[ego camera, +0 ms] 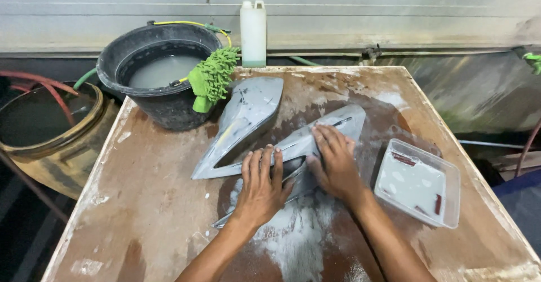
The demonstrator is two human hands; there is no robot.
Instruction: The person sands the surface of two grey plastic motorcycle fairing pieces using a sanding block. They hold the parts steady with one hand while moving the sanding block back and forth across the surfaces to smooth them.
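A grey plastic fairing panel (pixel 338 125) lies on the wet brown table (pixel 158 203), surrounded by white residue. My left hand (pixel 262 187) lies flat with spread fingers on the panel's lower part. My right hand (pixel 333 162) presses palm-down on its middle, fingers pointing away from me; whether anything is under it is hidden. A second grey panel (pixel 245 118) rests just behind, to the left, touching no hand.
A black bucket (pixel 160 104) of cloudy water stands at the back left, a green wash mitt (pixel 213 78) draped over its rim. A white jug (pixel 253 34) is by the wall. A clear rectangular tray (pixel 418 181) of milky liquid sits right. A brown barrel (pixel 51 130) stands left.
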